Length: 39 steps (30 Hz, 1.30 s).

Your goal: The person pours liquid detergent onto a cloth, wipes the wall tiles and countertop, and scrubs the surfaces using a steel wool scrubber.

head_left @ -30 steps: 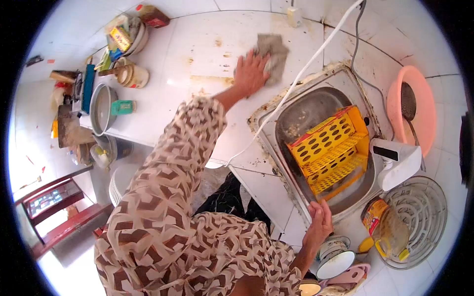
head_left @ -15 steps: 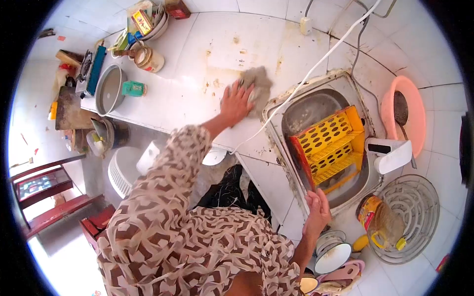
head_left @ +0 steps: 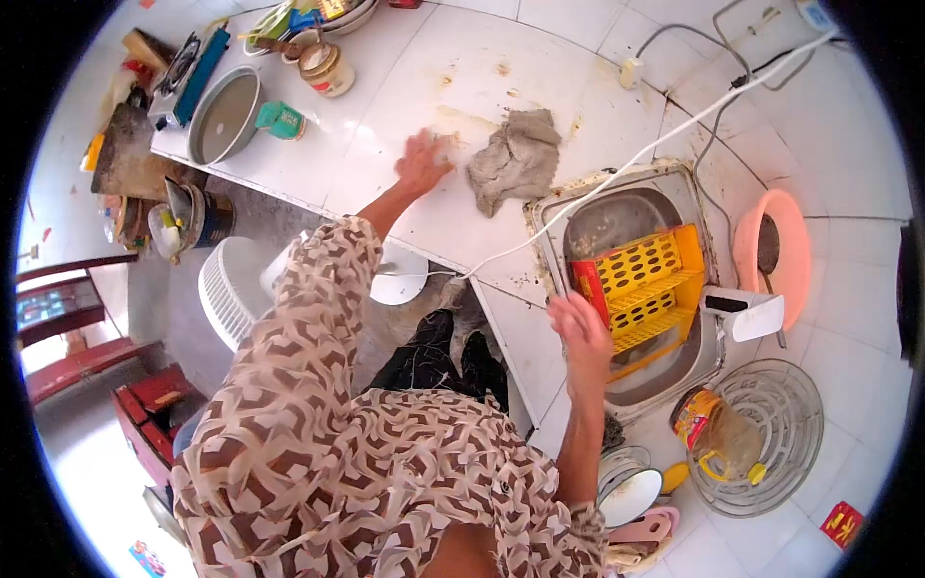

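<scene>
A crumpled grey-brown cloth [head_left: 515, 160] lies on the white tiled counter [head_left: 405, 106]. Just left of it, my left hand [head_left: 422, 159] is over the counter with its fingers spread and nothing in it, slightly blurred. My right hand [head_left: 582, 332] is at the near left edge of the metal sink [head_left: 631, 207], its fingers loosely extended and holding nothing. Beside that hand, a yellow perforated rack [head_left: 646, 294] with a red side sits tilted in the sink.
A white cable [head_left: 665, 138] crosses over the sink and counter. To the right are a pink basin [head_left: 792, 255], a white box-shaped item [head_left: 742, 310], an oil bottle [head_left: 718, 433] and a round metal rack [head_left: 805, 409]. A metal bowl [head_left: 225, 116] and jar [head_left: 328, 69] stand left.
My left hand has let go of the cloth and moved left, leaving it on the counter. My right hand has moved up along the sink edge. The camera view has shifted.
</scene>
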Tool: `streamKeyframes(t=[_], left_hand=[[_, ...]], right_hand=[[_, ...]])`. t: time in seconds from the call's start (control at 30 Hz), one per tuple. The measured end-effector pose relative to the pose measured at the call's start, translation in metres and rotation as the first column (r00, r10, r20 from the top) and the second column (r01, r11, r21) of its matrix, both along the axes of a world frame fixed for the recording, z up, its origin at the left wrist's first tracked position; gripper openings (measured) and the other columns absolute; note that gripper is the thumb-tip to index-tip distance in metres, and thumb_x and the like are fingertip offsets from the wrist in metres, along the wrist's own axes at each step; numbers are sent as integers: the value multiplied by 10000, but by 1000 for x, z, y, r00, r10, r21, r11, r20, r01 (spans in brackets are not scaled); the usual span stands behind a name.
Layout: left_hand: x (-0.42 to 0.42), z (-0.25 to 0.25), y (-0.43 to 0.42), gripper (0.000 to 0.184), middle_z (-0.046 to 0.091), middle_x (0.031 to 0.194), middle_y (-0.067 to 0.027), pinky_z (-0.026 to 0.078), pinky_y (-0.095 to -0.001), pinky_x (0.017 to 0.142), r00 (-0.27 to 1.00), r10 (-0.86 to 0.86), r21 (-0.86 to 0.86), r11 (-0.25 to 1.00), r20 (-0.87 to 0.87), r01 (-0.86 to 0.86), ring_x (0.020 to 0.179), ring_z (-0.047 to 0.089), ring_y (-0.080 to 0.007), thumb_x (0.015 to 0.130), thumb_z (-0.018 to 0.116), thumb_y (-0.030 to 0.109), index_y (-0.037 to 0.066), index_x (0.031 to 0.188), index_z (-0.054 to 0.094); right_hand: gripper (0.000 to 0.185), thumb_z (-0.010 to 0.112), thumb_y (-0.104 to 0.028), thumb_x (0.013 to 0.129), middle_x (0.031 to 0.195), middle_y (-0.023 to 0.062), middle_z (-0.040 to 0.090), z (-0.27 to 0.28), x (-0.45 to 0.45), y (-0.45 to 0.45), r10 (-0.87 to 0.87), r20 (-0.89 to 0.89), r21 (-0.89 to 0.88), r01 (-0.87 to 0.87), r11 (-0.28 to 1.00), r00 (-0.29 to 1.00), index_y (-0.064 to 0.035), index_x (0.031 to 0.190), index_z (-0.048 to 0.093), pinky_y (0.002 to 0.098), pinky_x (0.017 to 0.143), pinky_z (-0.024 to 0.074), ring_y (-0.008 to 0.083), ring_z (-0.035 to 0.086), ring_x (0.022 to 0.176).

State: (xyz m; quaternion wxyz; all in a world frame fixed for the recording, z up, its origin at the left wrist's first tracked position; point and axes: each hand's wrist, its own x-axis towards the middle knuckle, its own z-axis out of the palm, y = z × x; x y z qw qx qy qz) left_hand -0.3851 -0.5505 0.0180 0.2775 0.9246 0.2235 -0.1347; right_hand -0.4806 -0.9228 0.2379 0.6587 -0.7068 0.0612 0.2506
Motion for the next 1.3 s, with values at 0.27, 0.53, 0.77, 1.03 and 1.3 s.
streamKeyframes(t=[0.27, 0.53, 0.77, 1.03, 1.3], left_hand=[[-84, 2, 2, 812, 20, 1580, -114, 44, -674, 1069, 993, 100, 292, 950, 57, -113, 1443, 4, -367, 903, 416, 613, 175, 1517, 114], [-90, 13, -7, 724, 191, 1552, -104, 70, -574, 1125, 965, 72, 365, 916, 250, -163, 1437, 123, -324, 918, 457, 513, 116, 1484, 241], [-87, 14, -9, 716, 190, 1556, -85, 54, -562, 1131, 964, 77, 333, 929, 254, -161, 1439, 122, -316, 916, 474, 492, 116, 1482, 248], [-86, 20, -15, 721, 166, 1563, -93, 37, -549, 1136, 978, 66, 337, 933, 195, -130, 1446, 96, -303, 934, 442, 488, 94, 1492, 213], [-83, 24, -18, 718, 165, 1564, -94, 34, -538, 1139, 985, 65, 340, 933, 158, -116, 1446, 101, -301, 937, 436, 479, 85, 1492, 208]], right_hand=[[632, 623, -149, 864, 1336, 219, 471, -90, 133, 119, 234, 106, -240, -204, 949, 966, 79, 1380, 338, 357, 1009, 406, 285, 488, 1219], [757, 741, -172, 740, 1303, 255, 474, -196, 233, 167, 165, 297, -779, 139, 611, 940, 103, 1332, 357, 420, 1030, 381, 354, 473, 1212], [389, 674, -102, 778, 1080, 164, 606, -164, 285, 154, 60, -416, 39, -49, 998, 907, 64, 1100, 533, 425, 855, 505, 273, 605, 978], [328, 649, -58, 797, 1065, 93, 631, -4, 265, 166, 127, 264, 49, -144, 988, 956, -7, 1118, 607, 312, 801, 499, 172, 603, 901], [677, 622, -185, 805, 1475, 237, 274, -114, 227, 159, 768, 232, -721, -425, 548, 597, -68, 1424, 372, 419, 1131, 226, 379, 245, 1381]])
